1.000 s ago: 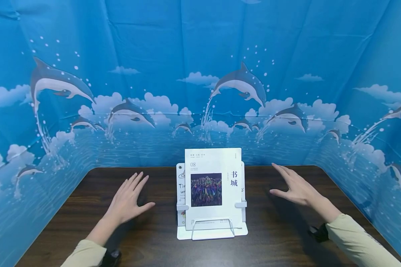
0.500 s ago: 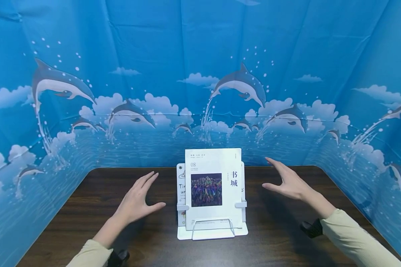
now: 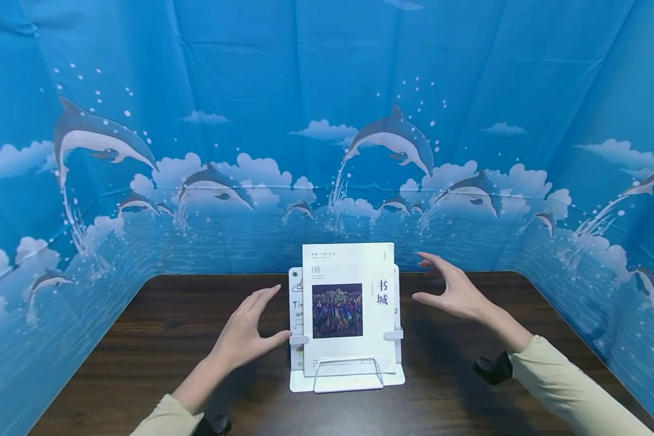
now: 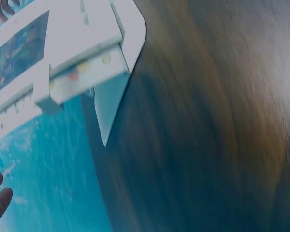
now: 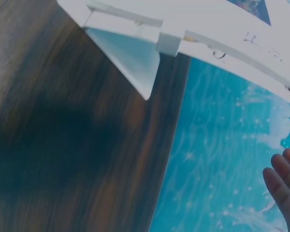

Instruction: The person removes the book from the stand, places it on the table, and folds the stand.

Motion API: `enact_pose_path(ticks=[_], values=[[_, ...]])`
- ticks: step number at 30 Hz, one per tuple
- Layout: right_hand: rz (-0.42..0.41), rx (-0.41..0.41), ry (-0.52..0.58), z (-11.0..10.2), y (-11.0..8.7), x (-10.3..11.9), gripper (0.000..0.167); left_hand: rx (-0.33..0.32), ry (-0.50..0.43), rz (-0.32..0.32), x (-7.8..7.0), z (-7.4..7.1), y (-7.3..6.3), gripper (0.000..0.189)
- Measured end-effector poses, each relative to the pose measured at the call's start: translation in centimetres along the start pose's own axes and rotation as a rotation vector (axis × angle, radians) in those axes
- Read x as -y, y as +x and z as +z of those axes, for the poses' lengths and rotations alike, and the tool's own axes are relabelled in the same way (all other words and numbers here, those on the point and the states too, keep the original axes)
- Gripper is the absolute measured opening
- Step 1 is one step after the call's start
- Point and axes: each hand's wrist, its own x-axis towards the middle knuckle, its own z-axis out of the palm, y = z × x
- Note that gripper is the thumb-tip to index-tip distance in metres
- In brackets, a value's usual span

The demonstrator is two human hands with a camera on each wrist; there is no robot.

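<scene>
A white book (image 3: 349, 351) with a dark square picture on its cover leans upright on a white book stand (image 3: 300, 384). Clips at both sides and a wire loop in front hold it there. My left hand (image 3: 246, 332) is just left of the stand, fingers relaxed, thumb tip near the left side clip (image 3: 299, 340). To the right of the book, my right hand (image 3: 453, 289) is spread with thumb and fingers apart and nothing between them. Fingertips of the left hand show at the edge of the left wrist view, and right fingers (image 5: 282, 186) at the edge of the right wrist view.
Behind the book, a board with printed lettering (image 3: 297, 303) sticks out at the left. The stand is on a dark wooden table (image 3: 142, 339). A blue dolphin-print curtain (image 3: 261, 109) encloses the back and both sides.
Both hands have moved inward toward the book from either side, the left one rightward and the right one leftward. The book and stand have stayed in place.
</scene>
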Motion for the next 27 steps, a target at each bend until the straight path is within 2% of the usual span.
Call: enact_pose_path(ticks=[5, 9, 14, 22, 27], values=[[0.011, -0.008, 0.067, 0.4, 0.7, 0.7, 0.077, -0.025, -0.065, 0.011, -1.0, 1.0, 0.3, 0.082], [0.026, -0.002, 0.146, 0.8, 1.3, 1.2, 0.076, -0.049, -0.145, -0.014, -1.6, 1.8, 0.5, 0.077], [0.053, 0.001, 0.206, 1.2, 2.0, 1.9, 0.076, -0.062, -0.211, -0.088, -2.4, 2.6, 0.7, 0.072], [0.072, 0.006, 0.234, 1.8, 2.8, 2.6, 0.074, -0.069, -0.271, -0.207, -3.3, 3.7, 0.9, 0.070], [0.064, -0.020, 0.232, 2.2, 3.1, 2.8, 0.075, -0.070, -0.277, -0.244, -3.7, 4.3, 1.0, 0.069]])
